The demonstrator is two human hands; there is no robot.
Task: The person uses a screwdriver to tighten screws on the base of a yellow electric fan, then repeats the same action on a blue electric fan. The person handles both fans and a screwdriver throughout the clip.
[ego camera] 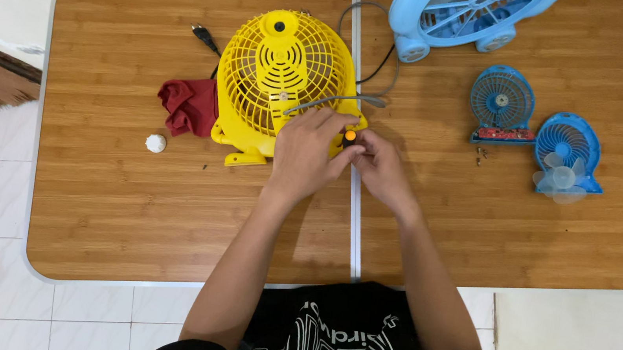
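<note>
- Our fingertips meet over a small orange-tipped tool [349,135], probably a screwdriver handle, at the lower right edge of the yellow fan [280,76]; both hands pinch it.
- Left hand [304,154]: fingers curled together, knuckles up, resting against the fan's base.
- Right hand [382,168]: fingers bent inward towards the tool, thumb side touching the left hand.
- Both forearms run up from the bottom edge and converge at the centre seam of the folding wooden table [126,200].
- The yellow fan lies grille-up, its grey cord [336,100] crossing it.
- A red cloth [189,105] touches the fan's left side; a white cap [155,143] lies near.
- Well apart to the right: a large blue fan [458,11], a small blue fan [501,103], and a blue fan housing with clear blades [567,155].
</note>
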